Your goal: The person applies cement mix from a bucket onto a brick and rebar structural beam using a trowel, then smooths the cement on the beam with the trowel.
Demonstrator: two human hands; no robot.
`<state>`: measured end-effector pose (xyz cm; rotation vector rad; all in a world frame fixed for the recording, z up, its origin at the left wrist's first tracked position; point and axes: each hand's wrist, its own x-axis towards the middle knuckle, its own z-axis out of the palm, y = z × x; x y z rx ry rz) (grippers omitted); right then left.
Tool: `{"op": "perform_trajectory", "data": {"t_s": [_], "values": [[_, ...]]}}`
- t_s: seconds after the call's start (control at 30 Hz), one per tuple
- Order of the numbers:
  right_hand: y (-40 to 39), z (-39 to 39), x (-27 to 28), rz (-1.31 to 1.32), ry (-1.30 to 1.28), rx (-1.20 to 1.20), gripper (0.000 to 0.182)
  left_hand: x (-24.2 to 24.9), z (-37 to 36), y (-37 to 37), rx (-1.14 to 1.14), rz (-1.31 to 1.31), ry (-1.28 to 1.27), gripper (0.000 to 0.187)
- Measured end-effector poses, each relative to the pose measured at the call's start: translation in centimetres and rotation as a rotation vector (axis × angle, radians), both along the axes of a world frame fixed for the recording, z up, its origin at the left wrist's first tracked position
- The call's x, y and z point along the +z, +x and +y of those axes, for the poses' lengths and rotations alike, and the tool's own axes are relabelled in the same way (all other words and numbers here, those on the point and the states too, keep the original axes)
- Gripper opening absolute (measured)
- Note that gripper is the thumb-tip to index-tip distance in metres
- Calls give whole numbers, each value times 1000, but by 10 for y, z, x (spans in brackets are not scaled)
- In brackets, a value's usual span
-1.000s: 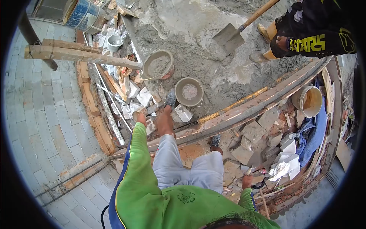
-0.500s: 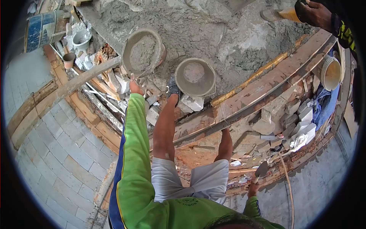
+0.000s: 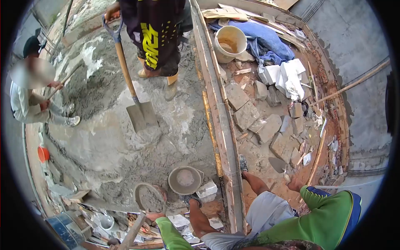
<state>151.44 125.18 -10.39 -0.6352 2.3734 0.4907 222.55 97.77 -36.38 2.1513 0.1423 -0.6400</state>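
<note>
The right hand (image 3: pixel 295 183) is closed around the handle of a trowel (image 3: pixel 278 166), its blade out in front of the fingers. The left hand (image 3: pixel 155 216) is at the near edge of a bucket of wet mortar (image 3: pixel 162 193); whether its fingers grip the rim, I cannot tell. Beside that bucket, between the hands, stand a second bucket (image 3: pixel 173 179) and some white blocks (image 3: pixel 206 189). Beyond the right hand lie broken stone slabs (image 3: pixel 261 128), then a blue cloth (image 3: pixel 266 36) beside a pale bucket (image 3: pixel 222 55). Well beyond the left hand, a co-worker (image 3: pixel 156 39) holds a shovel (image 3: pixel 142 115) on the wet mortar.
</note>
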Motion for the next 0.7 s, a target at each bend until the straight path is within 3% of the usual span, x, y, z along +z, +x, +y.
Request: {"op": "perform_trajectory", "data": {"t_s": [0.03, 0.07, 0.13, 0.27, 0.33, 0.37, 0.4, 0.43, 0.47, 0.53, 0.6, 0.67, 0.7], "values": [[-5, 8, 3, -2, -34, -42, 48, 34, 15, -24, -373, -253, 178, 42], [-17, 17, 9, -51, -91, -8, 46, 75, 33, -38, -390, -113, -57, 48], [-39, 7, 29, -109, -179, 5, 44, 182, 20, -107, -295, 183, -255, 50], [-53, -40, 54, -376, -477, -190, 45, 356, 22, -260, -372, 540, -307, 57], [-40, -90, 93, -472, -680, -222, 50, 361, 50, -294, -561, 660, -311, 43], [-38, -111, 106, -689, -543, -416, 42, 373, 64, -322, -612, 642, -368, 37], [-32, -124, 107, -938, -631, -550, 39, 386, 77, -357, -679, 513, -401, 32], [-21, -138, 120, -1211, -818, -715, 40, 371, 87, -376, -862, 458, -395, 29], [-10, -143, 98, -1393, -771, -790, 43, 357, 96, -389, -1046, 394, -379, 26], [-10, -163, 157, -1699, -785, -967, 43, 400, 98, -472, -1479, 294, -234, 23], [-29, -159, 166, -1780, -721, -925, 42, 417, 115, -537, -1428, 666, -321, 40], [-50, -153, 182, -1803, -815, -1105, 36, 437, 116, -596, -1664, 662, -305, 38], [-75, -141, 193, -1669, -935, -1160, 29, 448, 111, -624, -1818, 619, -261, 38]]}}
